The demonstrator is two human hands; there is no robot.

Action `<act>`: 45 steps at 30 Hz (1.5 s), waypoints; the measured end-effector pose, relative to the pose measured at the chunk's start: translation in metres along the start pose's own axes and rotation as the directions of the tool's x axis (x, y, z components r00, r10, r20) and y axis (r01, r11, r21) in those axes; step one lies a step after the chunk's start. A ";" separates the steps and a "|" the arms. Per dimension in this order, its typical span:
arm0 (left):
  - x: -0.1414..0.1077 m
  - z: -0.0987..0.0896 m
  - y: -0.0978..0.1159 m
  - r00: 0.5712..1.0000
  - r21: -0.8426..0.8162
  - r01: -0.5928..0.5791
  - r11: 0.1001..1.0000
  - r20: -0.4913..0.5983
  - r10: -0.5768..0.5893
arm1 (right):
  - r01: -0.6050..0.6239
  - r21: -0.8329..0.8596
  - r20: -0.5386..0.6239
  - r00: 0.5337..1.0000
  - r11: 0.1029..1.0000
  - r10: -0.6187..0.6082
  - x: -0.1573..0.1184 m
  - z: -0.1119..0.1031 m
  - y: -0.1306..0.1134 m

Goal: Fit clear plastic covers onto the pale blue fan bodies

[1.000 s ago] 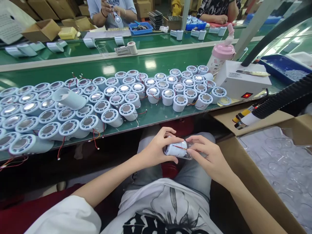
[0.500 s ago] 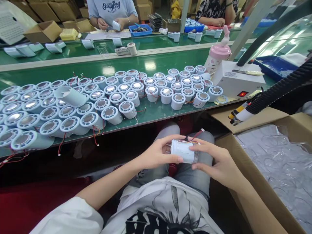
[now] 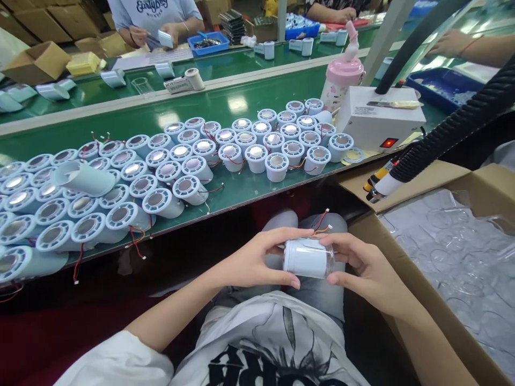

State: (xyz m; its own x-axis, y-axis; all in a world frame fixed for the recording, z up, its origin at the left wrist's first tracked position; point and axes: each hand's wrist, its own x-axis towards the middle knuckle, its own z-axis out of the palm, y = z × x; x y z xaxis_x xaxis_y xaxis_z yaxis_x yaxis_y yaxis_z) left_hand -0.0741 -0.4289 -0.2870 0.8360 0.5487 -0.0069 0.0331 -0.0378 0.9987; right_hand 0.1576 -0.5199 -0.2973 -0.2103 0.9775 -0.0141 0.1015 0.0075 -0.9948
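Note:
Above my lap I hold a light-blue cylindrical housing point(image 3: 308, 258) lying on its side, with a clear plastic sleeve point(image 3: 330, 258) around it that shows past its right end. My left hand point(image 3: 267, 260) grips the left end, thumb below and fingers above. The right end sits between the thumb and fingers of my right hand point(image 3: 360, 262). Thin red and yellow wires point(image 3: 321, 221) with small white plugs stick up behind the housing. Its far side is hidden.
Rows of similar light-blue housings point(image 3: 156, 199) stand on the green bench point(image 3: 237, 194), wires hanging over its edge. To the right are a white box with a red switch point(image 3: 382, 120), a black hose point(image 3: 442, 126) and a carton point(image 3: 418, 316) of clear plastic parts. Co-workers sit across the bench.
The clear sleeve now shows further past the housing's right end, and my right hand has shifted slightly right. The wires stand more upright. My view has turned right, and another person's hand appears at upper right.

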 end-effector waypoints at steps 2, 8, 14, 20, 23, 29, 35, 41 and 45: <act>0.004 -0.003 -0.001 1.000 0.011 -0.010 1.000 0.009 0.010 | -0.019 0.038 -0.007 1.000 0.999 0.020 0.002 -0.001 0.000; 0.008 -0.011 -0.005 0.999 0.000 -0.018 1.000 0.026 0.018 | -0.068 0.126 -0.021 0.997 0.990 0.071 0.008 0.002 0.000; 0.006 -0.023 -0.008 0.999 -0.001 -0.020 1.000 0.033 0.020 | -0.129 0.202 -0.032 0.990 0.971 0.138 0.019 0.011 -0.003; -0.001 -0.035 -0.011 0.999 -0.031 -0.028 0.999 0.042 0.029 | -0.192 0.275 -0.031 0.977 0.942 0.209 0.032 0.022 -0.004; -0.004 -0.038 -0.011 0.998 -0.034 -0.043 0.999 0.034 0.044 | -0.217 0.313 -0.023 0.972 0.924 0.236 0.038 0.026 -0.003; -0.006 -0.036 -0.013 0.995 -0.004 -0.096 0.995 -0.014 0.096 | -0.340 0.352 0.020 0.934 0.872 0.356 0.045 0.028 -0.002; -0.007 -0.034 -0.012 0.992 0.016 -0.124 0.992 -0.021 0.124 | -0.410 0.383 0.058 0.905 0.828 0.422 0.050 0.031 -0.005; -0.009 -0.031 -0.013 0.987 0.035 -0.157 0.987 -0.020 0.158 | -0.496 0.418 0.148 0.864 0.761 0.481 0.051 0.035 -0.003; -0.012 -0.027 -0.011 0.988 0.070 -0.148 0.987 -0.043 0.151 | -0.571 0.433 0.270 0.820 0.698 0.504 0.050 0.036 -0.005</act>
State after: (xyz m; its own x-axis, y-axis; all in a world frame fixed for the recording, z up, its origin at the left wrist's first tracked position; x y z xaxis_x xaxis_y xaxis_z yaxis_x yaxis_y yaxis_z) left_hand -0.0991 -0.4124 -0.2969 0.8071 0.5721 0.1461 -0.0527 -0.1767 0.9829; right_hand 0.1114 -0.4789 -0.2964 -0.3836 0.7490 -0.5402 -0.2297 -0.6440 -0.7298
